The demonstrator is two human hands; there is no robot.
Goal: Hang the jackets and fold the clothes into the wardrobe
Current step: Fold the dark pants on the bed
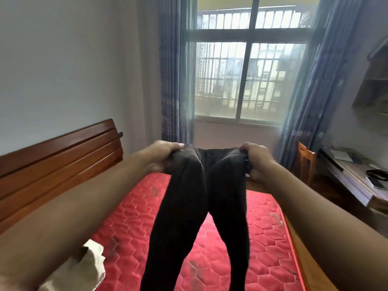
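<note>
A pair of black trousers [189, 206] hangs in the air over the red quilted mattress [266, 227], with both legs dangling down towards me. My left hand [161, 154] grips the waistband at its left end. My right hand [257, 159] grips the waistband at its right end. Both arms are stretched out forward at about the same height. A crumpled white garment [90, 263] lies on the mattress at the lower left, partly hidden by my left arm.
A wooden headboard [58, 160] runs along the left wall. A barred window [247, 80] with blue curtains is straight ahead. At the right stand a wooden chair [305, 162] and a desk [357, 185] with a phone and small items; shelves hang above it.
</note>
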